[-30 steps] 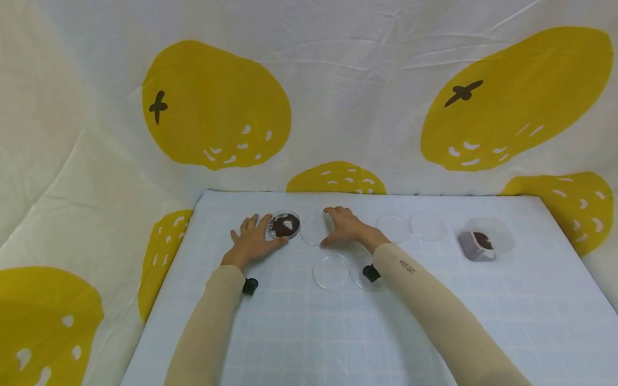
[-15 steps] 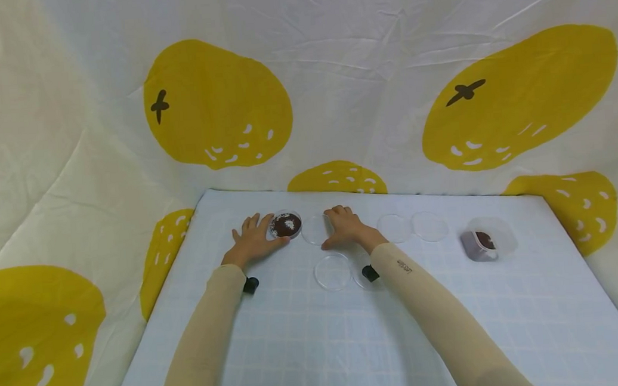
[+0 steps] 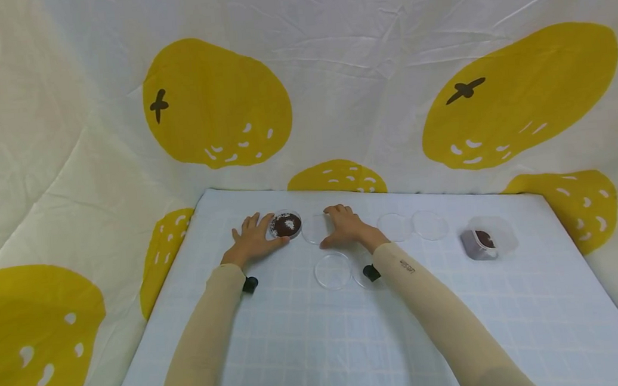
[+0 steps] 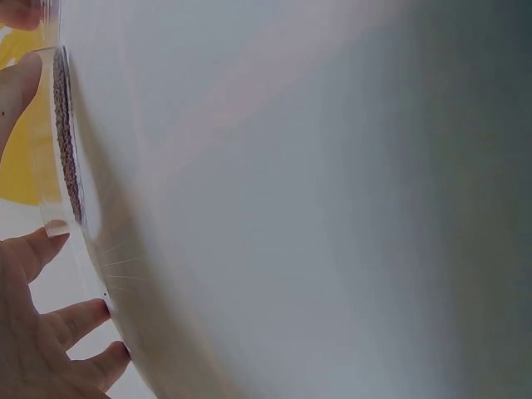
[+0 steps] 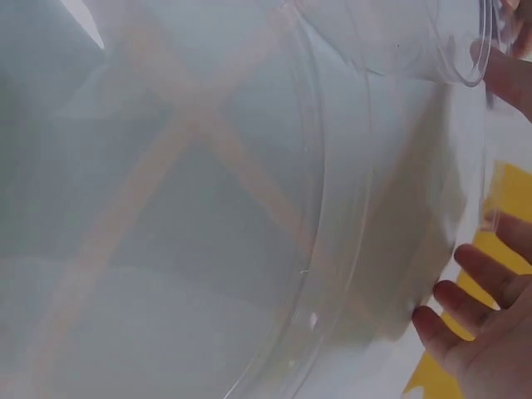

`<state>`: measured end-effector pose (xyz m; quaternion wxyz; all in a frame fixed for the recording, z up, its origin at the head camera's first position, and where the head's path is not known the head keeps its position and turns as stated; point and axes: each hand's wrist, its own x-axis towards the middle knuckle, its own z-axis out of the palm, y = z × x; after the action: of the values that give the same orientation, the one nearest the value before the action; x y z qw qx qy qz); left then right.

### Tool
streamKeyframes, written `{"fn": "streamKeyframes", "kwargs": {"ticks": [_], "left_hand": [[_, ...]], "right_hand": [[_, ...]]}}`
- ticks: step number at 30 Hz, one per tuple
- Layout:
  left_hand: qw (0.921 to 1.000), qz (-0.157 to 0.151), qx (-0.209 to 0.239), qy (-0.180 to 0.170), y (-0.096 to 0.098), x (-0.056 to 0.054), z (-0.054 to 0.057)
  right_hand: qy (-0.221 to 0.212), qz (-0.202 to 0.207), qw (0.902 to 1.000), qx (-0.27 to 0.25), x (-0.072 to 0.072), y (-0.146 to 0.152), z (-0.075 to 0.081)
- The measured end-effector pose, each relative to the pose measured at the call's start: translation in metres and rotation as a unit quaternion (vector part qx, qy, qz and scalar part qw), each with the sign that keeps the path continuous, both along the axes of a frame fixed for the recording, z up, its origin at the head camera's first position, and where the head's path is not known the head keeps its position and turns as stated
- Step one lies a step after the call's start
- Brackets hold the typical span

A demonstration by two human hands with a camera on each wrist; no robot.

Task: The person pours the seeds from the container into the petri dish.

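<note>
My left hand (image 3: 253, 240) pinches a round clear petri dish (image 3: 285, 225) between thumb and index finger at the back left of the table. Dark brown granules with white bits on top fill it. From the side, in the left wrist view, the granules (image 4: 68, 133) form a thin layer. Right beside it lies a clear petri dish part (image 3: 314, 230) with nothing in it. My right hand (image 3: 345, 226) grips its right side, thumb at the near edge and index finger at the far edge. The other right fingers (image 5: 470, 307) spread down towards the tablecloth.
Nearer the front lies a clear dish (image 3: 333, 271), with another (image 3: 365, 277) partly under my right wrist. Two more clear dishes (image 3: 394, 227) (image 3: 430, 225) lie to the right. A small tub of brown granules (image 3: 479, 245) stands farther right, by the back edge's end.
Nothing has visibly shifted beyond a slight camera drift. Both hands stay at the two dishes as before.
</note>
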<state>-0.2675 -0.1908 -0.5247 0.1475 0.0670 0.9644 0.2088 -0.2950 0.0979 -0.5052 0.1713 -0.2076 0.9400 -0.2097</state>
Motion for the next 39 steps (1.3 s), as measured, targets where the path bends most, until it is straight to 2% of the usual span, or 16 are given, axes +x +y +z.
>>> {"fn": "streamKeyframes", "kwargs": {"ticks": [26,39], "left_hand": [[1.0,0.0,0.001,0.004,-0.001,-0.001,-0.001],[1.0,0.0,0.003,0.009,-0.001,-0.001,-0.001]], "right_hand": [[0.036,0.004,0.9937,-0.106,0.001,-0.007,0.005],[0.018,-0.011,0.982,-0.188,0.002,-0.016,0.005]]}}
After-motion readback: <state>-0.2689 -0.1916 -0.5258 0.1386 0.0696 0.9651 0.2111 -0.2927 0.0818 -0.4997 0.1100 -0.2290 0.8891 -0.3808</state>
